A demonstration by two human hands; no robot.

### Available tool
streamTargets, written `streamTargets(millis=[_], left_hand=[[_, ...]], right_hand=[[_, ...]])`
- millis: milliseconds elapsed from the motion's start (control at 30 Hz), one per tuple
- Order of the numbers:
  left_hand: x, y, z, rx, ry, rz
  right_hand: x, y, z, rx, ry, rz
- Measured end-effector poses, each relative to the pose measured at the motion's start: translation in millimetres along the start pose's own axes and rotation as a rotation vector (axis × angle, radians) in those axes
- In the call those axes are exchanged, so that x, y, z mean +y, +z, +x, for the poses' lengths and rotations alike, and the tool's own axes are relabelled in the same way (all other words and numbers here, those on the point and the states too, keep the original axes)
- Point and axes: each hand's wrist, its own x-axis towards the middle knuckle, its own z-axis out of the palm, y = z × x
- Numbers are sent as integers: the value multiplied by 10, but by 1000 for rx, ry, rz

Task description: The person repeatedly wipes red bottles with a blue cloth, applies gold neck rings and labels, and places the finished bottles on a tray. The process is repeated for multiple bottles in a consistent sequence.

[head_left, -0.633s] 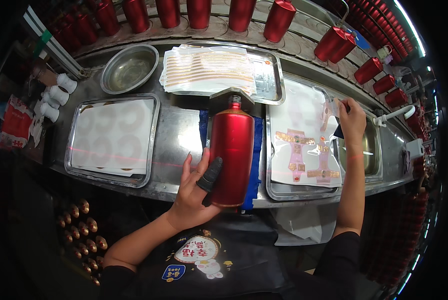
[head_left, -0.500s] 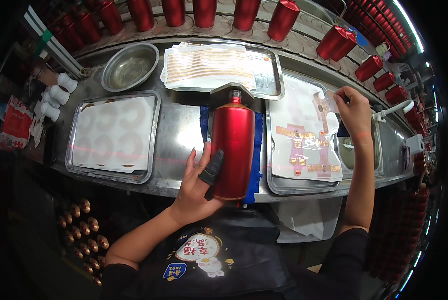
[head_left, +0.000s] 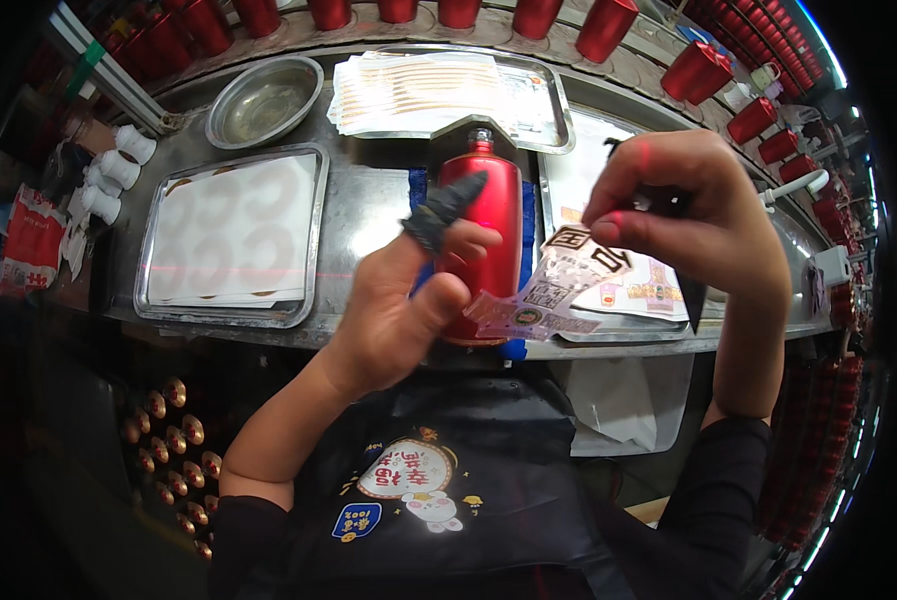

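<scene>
Steel counter (head_left: pixel 368 225) running across in front of me, red bottles in a row (head_left: pixel 606 28) beyond it, and front and centre is the clear label (head_left: pixel 543 300), held out across the lower end of the red bottle (head_left: pixel 496 200), touching or just above it, I can't tell! Right hand (head_left: pixel 698 205) has it pinched at the upper end, thumb against finger, which seems to keep most of the print free of my skin. Something dark (head_left: pixel 661 197) shows under that hand, too shadowed to name. Left hand (head_left: pixel 383 305): fingers and thumb spread, nothing clearly gripped, thumb right beside the label's left end. Black finger cover (head_left: pixel 443 215) on one finger, perhaps for protection. Bottle's neck points away from me, blue cloth (head_left: pixel 527 215) showing either side, likely sparing its finish from the steel. Outward now: right tray (head_left: pixel 628 337) with label sheets (head_left: pixel 658 285), handily close to that hand; left tray (head_left: pixel 320 240), ring-patterned papers (head_left: pixel 233 230) lying flat; gold-striped strips (head_left: pixel 418 85) at the back, round bowl (head_left: pixel 265 100) beside them, leaving the middle to the bottle.
</scene>
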Motion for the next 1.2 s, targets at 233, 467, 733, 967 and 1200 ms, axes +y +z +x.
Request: streamTargets(millis=[233,467,733,967,1200], left_hand=[[-73,-30,-149,41,-281,107],[-287,-20,-209,130,-273,201],[-371,-133,-245,114,-164,536],[-532,-4,-200,-129,181,612],[-627,-84,-207,-188,142,573]], right_hand=[[617,355,454,-116,155,-83],[1040,560,487,235,142,-251],[664,1094,-204,363,153,-453],[807,1153,-200,188,334,-482],[784,1137,-233,177,394,-317]])
